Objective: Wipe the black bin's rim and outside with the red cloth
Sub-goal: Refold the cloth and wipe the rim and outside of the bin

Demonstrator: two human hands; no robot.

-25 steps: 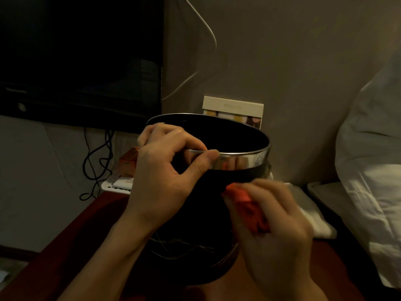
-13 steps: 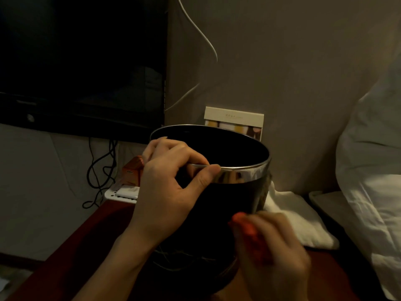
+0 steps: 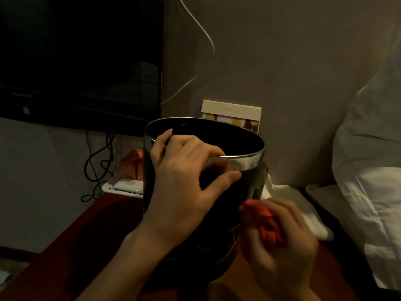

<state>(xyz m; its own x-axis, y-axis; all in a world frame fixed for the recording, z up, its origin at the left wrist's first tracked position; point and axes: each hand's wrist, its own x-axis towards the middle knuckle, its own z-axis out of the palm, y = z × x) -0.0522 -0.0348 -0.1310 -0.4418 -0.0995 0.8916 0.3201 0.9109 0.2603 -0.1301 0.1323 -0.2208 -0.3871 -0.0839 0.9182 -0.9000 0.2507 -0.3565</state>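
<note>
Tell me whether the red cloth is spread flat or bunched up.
Bunched up. The red cloth shows as a crumpled wad gripped in the right hand, low beside the black bin; whether it touches the wall is unclear.

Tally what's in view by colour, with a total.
Black: 2, the black bin and the TV
Red: 1, the red cloth
Orange: 1, the small box
White: 3, the pillow, the folded cloth, the tray
Cream: 1, the card
Total: 8
</note>
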